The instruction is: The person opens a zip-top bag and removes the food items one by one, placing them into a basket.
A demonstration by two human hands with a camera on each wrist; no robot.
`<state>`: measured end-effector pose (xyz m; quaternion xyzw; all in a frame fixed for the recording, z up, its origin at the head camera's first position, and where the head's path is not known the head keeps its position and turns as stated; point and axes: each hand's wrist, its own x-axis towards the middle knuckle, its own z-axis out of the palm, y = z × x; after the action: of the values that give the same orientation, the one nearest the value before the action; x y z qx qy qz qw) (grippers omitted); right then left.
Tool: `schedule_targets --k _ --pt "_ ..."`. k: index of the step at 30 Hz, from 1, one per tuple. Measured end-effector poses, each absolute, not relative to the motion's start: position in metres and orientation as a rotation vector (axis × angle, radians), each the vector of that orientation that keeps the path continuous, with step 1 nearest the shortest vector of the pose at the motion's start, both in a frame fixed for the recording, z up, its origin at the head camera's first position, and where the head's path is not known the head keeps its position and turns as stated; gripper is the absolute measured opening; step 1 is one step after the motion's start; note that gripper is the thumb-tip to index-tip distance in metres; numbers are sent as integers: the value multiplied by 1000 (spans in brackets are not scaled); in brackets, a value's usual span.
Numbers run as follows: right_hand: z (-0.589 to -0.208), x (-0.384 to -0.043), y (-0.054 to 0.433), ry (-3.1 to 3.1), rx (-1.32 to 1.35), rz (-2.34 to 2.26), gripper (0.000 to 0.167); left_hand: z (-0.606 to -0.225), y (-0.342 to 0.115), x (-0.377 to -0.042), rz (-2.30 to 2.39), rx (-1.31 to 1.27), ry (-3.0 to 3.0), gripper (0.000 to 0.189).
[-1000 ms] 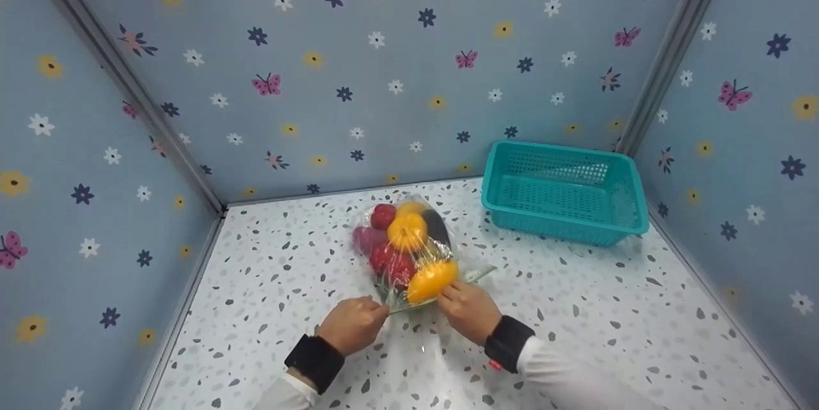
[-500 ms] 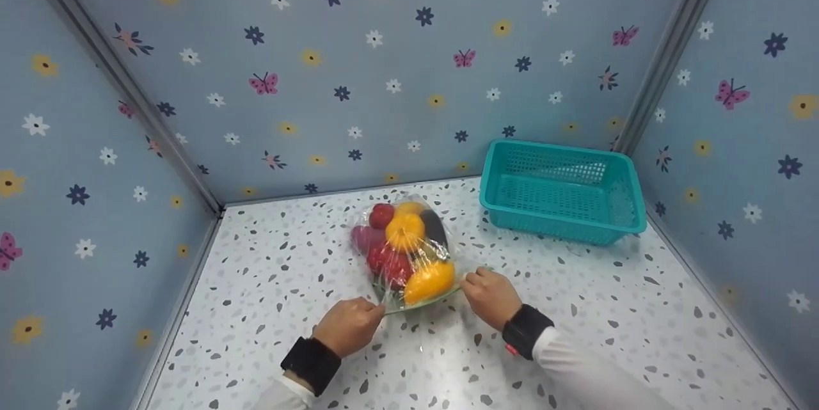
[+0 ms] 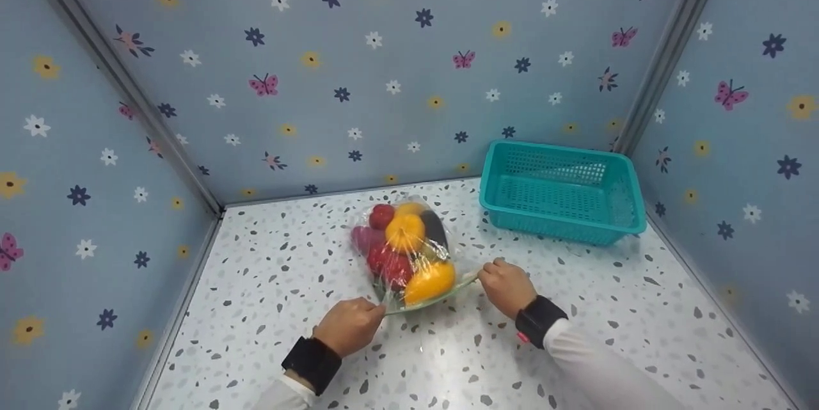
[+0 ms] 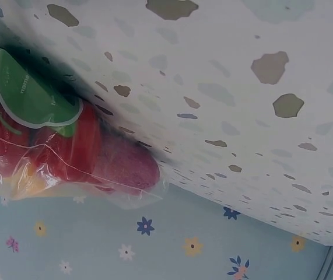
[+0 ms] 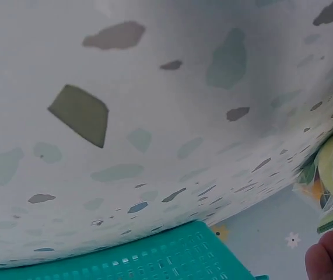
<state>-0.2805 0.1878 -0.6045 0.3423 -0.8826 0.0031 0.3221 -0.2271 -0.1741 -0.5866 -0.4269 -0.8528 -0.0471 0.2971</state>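
A clear plastic bag (image 3: 416,250) full of toy-like fruit and vegetables lies on the speckled table: a yellow mango-shaped piece (image 3: 430,283), an orange pumpkin (image 3: 405,233), red pieces (image 3: 382,216), a purple one (image 3: 366,238) and a dark one (image 3: 434,228). Its green-edged mouth faces me. My left hand (image 3: 350,325) pinches the left corner of that edge. With my right hand (image 3: 508,287) I pinch the right end, so the edge stretches between both hands. Green printing (image 4: 35,96) on the bag shows in the left wrist view. Fingertips of my right hand (image 5: 332,256) appear in the right wrist view.
A teal perforated basket (image 3: 563,229) stands at the back right of the table (image 3: 269,256). Flower-patterned walls (image 3: 384,64) enclose the table at the back and both sides.
My right hand has moved right and slightly away from me, from beside the yellow piece to the bag's right end, drawing the green edge out. My left hand has stayed nearly still.
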Motion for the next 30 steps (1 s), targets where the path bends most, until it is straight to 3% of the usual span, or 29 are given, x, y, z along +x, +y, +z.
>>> schedule_targets --k 10,21,30 --pt "-608 -288 196 -2331 862 8 13 -588 -173 -228 -125 -1146 -2270 23" --pt "-604 -282 192 -2426 830 19 6 -589 -162 -227 -95 -1136 -2332 14" --pt "-607 -279 186 -2387 810 46 10 -581 -127 -227 100 -870 -2448 60"
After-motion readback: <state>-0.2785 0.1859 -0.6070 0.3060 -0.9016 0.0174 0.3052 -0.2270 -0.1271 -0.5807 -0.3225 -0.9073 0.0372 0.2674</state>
